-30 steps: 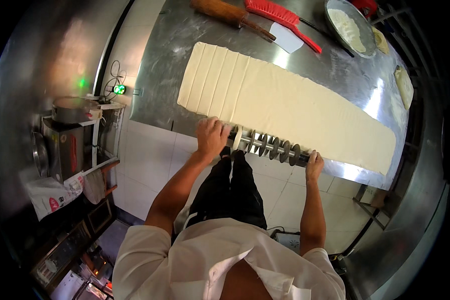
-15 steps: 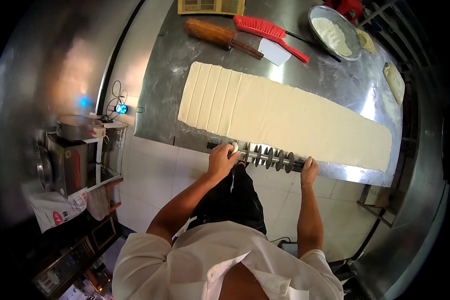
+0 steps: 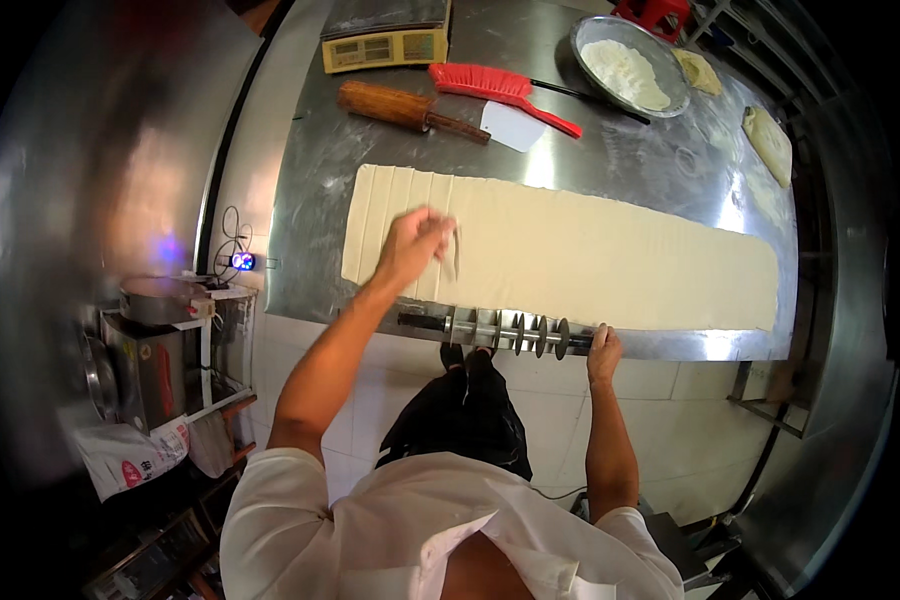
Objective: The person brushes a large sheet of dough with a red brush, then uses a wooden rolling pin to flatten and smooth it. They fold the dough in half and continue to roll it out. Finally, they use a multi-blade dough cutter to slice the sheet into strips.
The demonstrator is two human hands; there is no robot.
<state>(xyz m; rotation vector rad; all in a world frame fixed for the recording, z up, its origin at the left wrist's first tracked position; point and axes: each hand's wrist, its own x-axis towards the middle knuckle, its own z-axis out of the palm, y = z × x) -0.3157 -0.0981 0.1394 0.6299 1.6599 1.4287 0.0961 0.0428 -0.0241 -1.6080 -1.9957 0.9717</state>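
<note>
A long pale dough sheet lies across the steel table, with several parallel lines cut at its left end. Above these lines is my left hand, its fingers closed and partly blurred. A thin, smeared strip shows beside the fingertips; whether it is dough or shadow I cannot make out. At the table's near edge my right hand grips the right handle of a multi-disc dough cutter. The cutter's discs are spaced along a metal shaft, and its black left handle is free of any hand.
Beyond the dough lie a wooden rolling pin, a white scraper and a red brush. A yellow scale stands at the far left. A bowl of flour and wrapped dough are at the far right.
My left hand has left the cutter and moved up and left over the cut end of the dough. My right hand still grips the cutter. The view has shifted slightly.
</note>
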